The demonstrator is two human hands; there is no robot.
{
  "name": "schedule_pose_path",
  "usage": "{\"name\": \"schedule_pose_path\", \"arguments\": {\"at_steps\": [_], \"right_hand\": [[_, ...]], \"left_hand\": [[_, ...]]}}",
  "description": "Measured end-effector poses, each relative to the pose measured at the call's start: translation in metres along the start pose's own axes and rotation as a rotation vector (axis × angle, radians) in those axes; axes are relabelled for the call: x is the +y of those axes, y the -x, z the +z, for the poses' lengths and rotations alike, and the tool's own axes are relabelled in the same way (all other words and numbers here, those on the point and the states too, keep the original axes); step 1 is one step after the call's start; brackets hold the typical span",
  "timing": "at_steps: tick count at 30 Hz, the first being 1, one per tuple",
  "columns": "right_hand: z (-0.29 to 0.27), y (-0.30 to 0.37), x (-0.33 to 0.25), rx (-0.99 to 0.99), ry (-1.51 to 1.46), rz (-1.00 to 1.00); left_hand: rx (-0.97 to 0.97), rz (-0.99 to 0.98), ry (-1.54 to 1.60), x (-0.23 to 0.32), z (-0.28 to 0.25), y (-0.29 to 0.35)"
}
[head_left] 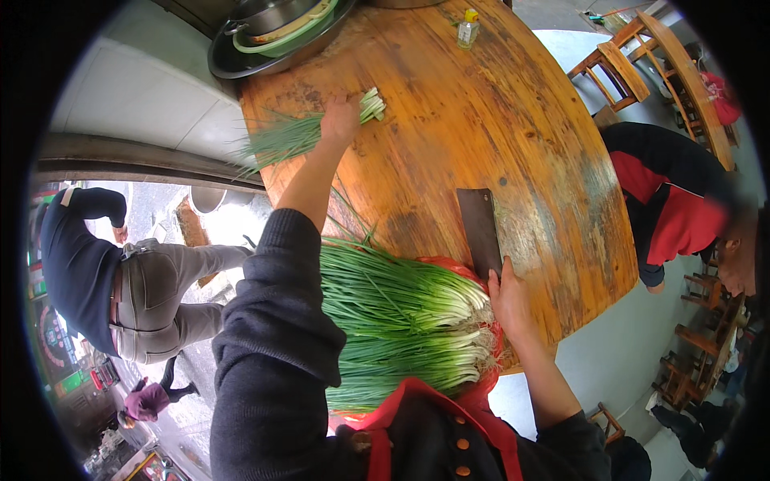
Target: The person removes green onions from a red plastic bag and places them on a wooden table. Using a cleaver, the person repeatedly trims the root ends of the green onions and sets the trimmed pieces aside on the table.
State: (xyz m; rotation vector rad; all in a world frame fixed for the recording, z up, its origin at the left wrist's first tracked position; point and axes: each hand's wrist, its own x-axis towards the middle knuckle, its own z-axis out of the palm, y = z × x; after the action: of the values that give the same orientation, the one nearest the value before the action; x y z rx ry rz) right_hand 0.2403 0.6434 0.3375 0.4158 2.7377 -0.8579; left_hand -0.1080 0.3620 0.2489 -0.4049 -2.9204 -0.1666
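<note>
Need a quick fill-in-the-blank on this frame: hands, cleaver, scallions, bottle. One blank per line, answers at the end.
1. The cleaver is in the ____.
2. The leafy end of the scallion bunch in the left hand points toward the picture's ____ side.
3. Of that bunch and the scallion pile, the ____ lies lower in the picture.
4. The cap on the bottle is ____.

Missing words: right hand; left; pile; yellow.
</note>
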Motion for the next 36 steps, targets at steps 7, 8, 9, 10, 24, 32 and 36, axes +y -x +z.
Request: {"name": "schedule_pose_path", "arguments": {"at_steps": [7,8,9,10,24,32,36], "right_hand": [[0.002,0.002,0.012,0.001,0.012,-0.010],[0.004,0.002,0.013,0.010,0.018,-0.025],[0.005,0.000,0.015,0.025,0.022,-0.044],[0.005,0.000,0.017,0.017,0.019,-0.044],[0.009,-0.004,0.042,-0.004,-0.116,-0.050],[0.010,0.000,0.037,0.062,-0.104,-0.043],[0.006,0.003,0.039,0.110,-0.111,0.015]], "left_hand": [[0.276,0.444,0.368,0.060,-0.049,0.047],[0.063,0.507,0.529,0.082,-0.068,0.075],[-0.124,0.583,0.637,0.104,-0.085,0.104],[-0.235,0.680,0.766,0.125,-0.099,0.135],[-0.674,0.665,0.775,0.175,-0.143,0.214],[-0.807,0.004,1.068,0.129,-0.070,0.158],[-0.761,-0.025,0.832,0.146,-0.030,0.157]]}}
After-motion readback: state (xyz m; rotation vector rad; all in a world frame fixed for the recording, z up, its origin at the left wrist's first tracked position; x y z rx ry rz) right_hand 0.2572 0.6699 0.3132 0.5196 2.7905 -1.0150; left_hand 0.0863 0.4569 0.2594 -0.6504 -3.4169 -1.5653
